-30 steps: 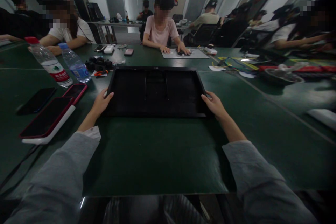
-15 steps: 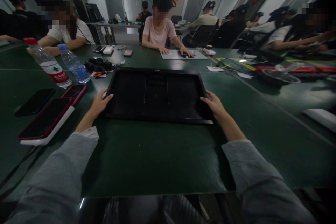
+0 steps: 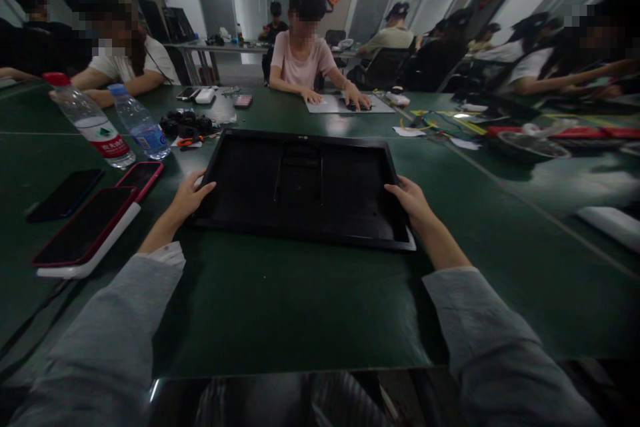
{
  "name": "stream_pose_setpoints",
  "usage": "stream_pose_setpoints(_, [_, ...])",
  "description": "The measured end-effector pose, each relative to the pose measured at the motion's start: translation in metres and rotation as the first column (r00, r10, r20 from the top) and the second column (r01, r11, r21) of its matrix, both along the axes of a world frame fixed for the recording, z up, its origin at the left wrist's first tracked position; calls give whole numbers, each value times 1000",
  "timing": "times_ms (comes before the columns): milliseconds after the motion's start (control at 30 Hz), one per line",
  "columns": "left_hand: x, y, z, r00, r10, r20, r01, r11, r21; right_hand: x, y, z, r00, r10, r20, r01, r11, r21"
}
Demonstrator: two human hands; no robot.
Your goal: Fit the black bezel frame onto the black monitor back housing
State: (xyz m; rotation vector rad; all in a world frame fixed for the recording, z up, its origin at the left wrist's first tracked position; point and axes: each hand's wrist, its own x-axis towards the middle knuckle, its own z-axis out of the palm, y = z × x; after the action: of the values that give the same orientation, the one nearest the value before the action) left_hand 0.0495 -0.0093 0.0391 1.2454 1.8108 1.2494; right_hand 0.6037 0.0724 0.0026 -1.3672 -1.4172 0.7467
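A wide black rectangular panel with a raised rim [image 3: 345, 193], like a shallow tray or a monitor's back cover, lies before me at the middle of the table. Two thin ridges and a recess mark its centre. My left hand [image 3: 189, 199] grips its left edge, thumb over the rim and fingers hidden beneath. On the opposite side my right hand [image 3: 411, 200] holds the right edge the same way. The panel sits slightly slanted, its right front corner nearer to me.
Left of the panel are a red-capped bottle [image 3: 103, 130], a blue-capped bottle [image 3: 143, 127], a black phone [image 3: 65, 195] and a red-edged phone [image 3: 85, 227] on a white block. Across the green table [image 3: 280, 320] a person in pink [image 3: 303, 60] works at a light board [image 3: 320, 108]. Wires [image 3: 440, 123] lie right.
The panel has turned a little, its right front corner coming toward me. Both hands keep their hold on its edges.
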Motion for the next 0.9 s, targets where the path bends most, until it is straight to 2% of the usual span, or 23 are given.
stream_pose_setpoints(67, [0,0,0,1000,-5,16,6,1000,-25,1,1,-1,996,-18,-86,13,998,-67])
stream_pose_setpoints(133, [-1,0,-1,999,-12,31,13,999,-39,1,1,-1,991,-31,-134,21,997,-70])
stream_pose_setpoints(333, [-6,1,-8,1000,-24,-16,23,1000,-7,-8,-4,6,988,-67,-140,59,996,-64])
stream_pose_setpoints(500, [-7,7,-16,996,-38,-76,41,999,36,-10,-7,14,995,-48,-86,50,999,20])
stream_pose_setpoints(600, [-4,11,-18,997,-36,-71,39,999,34,-2,-4,12,995,-59,-82,65,996,68])
stream_pose_setpoints(667, [-3,12,-19,997,-13,-77,15,999,28,7,2,7,987,-106,-123,116,990,81])
stream_pose_setpoints(767, [-7,13,-22,993,10,-118,-7,999,32,26,11,-3,950,-251,-184,269,960,78])
stream_pose_setpoints(900, [-15,16,-29,987,-16,-157,21,999,32,57,20,-13,857,-504,-109,514,851,106])
